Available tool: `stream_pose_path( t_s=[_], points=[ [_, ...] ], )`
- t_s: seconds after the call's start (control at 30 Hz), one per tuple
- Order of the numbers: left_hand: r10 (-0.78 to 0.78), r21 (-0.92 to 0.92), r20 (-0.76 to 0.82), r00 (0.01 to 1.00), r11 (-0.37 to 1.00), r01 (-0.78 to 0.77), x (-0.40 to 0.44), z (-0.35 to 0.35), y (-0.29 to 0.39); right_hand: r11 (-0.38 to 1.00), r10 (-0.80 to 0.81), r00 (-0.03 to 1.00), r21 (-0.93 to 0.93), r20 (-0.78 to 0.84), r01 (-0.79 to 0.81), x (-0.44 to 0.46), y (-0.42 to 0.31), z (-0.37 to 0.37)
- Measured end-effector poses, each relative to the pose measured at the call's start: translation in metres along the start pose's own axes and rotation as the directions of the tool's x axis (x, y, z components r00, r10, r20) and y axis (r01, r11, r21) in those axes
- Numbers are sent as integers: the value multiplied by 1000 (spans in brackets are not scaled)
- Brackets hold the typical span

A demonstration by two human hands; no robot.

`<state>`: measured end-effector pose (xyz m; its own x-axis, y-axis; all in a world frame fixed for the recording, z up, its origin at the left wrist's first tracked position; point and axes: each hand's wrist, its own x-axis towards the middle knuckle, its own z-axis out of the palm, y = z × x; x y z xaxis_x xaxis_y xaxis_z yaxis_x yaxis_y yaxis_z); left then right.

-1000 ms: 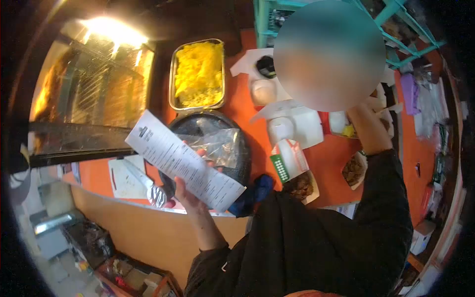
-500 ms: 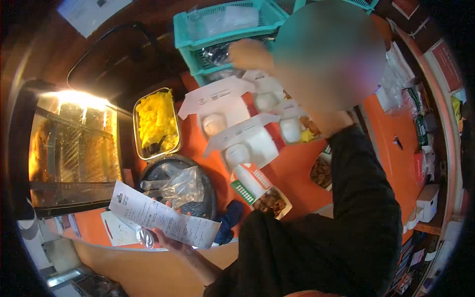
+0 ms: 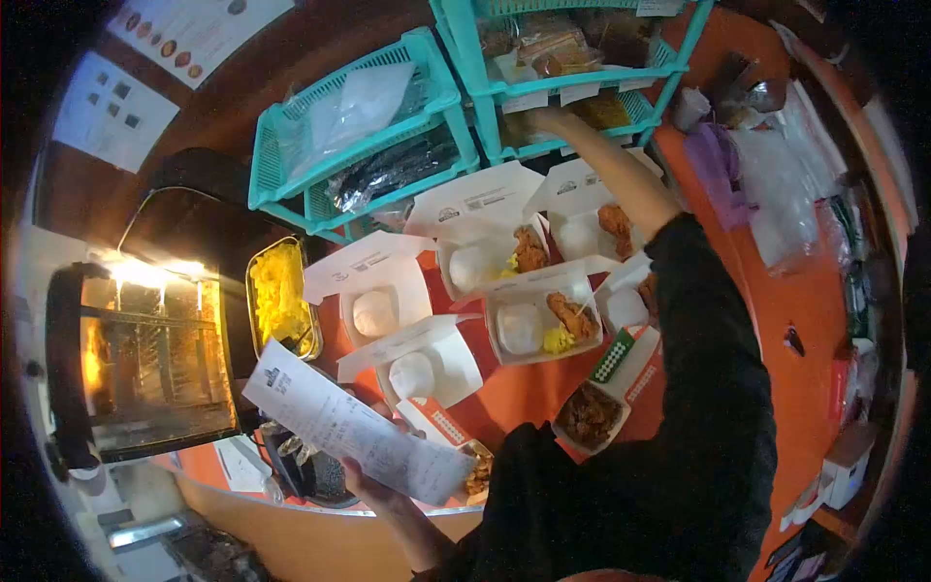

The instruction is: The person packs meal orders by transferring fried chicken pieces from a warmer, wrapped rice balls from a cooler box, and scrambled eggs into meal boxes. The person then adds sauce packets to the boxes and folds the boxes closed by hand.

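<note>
The printed slip (image 3: 335, 417) lies across my left hand (image 3: 386, 500), pinched between thumb and fingers; its long axis slants from beyond the hand on its left to nearer me on its right. My right hand (image 3: 535, 120) is far ahead and to the right of it, reaching into the lower tier of the teal rack (image 3: 621, 75); I can't tell whether those fingers grip anything. That hand is much the nearer to the rack. Between my hands stand open white boxes (image 3: 490, 204); left of the slip is yellow food (image 3: 276, 286).
</note>
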<state>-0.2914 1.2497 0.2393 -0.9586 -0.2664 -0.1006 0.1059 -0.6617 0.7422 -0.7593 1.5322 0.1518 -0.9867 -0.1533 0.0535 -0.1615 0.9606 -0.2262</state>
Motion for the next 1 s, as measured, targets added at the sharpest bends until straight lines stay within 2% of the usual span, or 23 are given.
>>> stream_pose_path(
  t_s=[0.03, 0.1, 0.2, 0.3, 0.33, 0.4, 0.43, 0.5, 0.53, 0.57, 0.63, 0.7, 0.73, 0.77, 0.83, 0.9, 0.93, 0.97, 1.0],
  points=[
    [8, -6, -71, 997, 1000, -8, -3, 7, -6, 999, 17, 1000, 29, -19, -17, 15, -8, 9],
    [19, 47, -93, 995, 999, -15, -8, 3, -14, 996, 26, 999, 81, -34, -23, 37, -15, 15],
    [15, -22, -133, 991, 1000, -18, -13, -4, -21, 990, 37, 998, 137, -52, -30, 57, -24, 26],
    [37, 80, -271, 962, 997, -16, -16, -11, -24, 981, 44, 997, 191, -56, -32, 58, -24, 29],
    [34, 87, -276, 960, 996, -10, -15, -9, -24, 977, 45, 997, 213, -58, -32, 57, -24, 28],
    [-17, 130, -181, 983, 991, 42, -9, 0, -27, 967, 42, 997, 252, -59, -25, 52, -23, 29],
    [-40, 60, -291, 956, 996, 60, -10, 16, -28, 959, 39, 997, 284, -62, -20, 44, -23, 27],
    [-54, 156, -244, 968, 983, 94, -12, 20, -22, 927, 24, 998, 374, -60, 0, 29, -21, 19],
    [-82, 4, -225, 971, 996, 85, -11, 29, -21, 899, 15, 998, 437, -58, 12, 17, -20, 12],
    [-111, -147, -206, 972, 986, 81, -11, 37, -20, 851, 10, 999, 525, -34, 9, 4, -19, 1],
    [-51, 126, -136, 989, 990, 68, -18, -1, -19, 671, -2, 998, 740, 63, -45, -26, -13, -19],
    [-60, 54, -181, 982, 996, 71, -18, 4, -23, 387, -35, 981, 908, 190, -162, -58, -5, -36],
    [-55, 21, -157, 986, 998, 59, -17, 1, -24, 217, -86, 974, 958, 211, -189, -68, 2, -39],
    [-49, -10, -136, 989, 999, 48, -18, -2, -24, 230, -87, 972, 953, 220, -195, -81, 3, -48],
    [-92, -21, -158, 983, 996, 89, -21, -11, -23, -43, -273, 880, 909, 390, -416, -105, -2, -69],
    [-51, 8, -169, 984, 999, 53, -17, -13, -27, -44, -258, 883, 908, 391, -416, -119, -13, -69],
    [-36, 72, -197, 980, 996, 51, -15, -7, -25, 196, -276, 885, 923, 376, -331, -124, -21, -70],
    [-45, 48, -269, 962, 997, 60, -16, -9, -26, 418, -302, 880, 881, 366, -223, -127, -31, -68],
    [-52, 24, -339, 939, 998, 64, -16, -12, -26, 651, -363, 873, 759, 325, -11, -125, -44, -64]
  ],
)
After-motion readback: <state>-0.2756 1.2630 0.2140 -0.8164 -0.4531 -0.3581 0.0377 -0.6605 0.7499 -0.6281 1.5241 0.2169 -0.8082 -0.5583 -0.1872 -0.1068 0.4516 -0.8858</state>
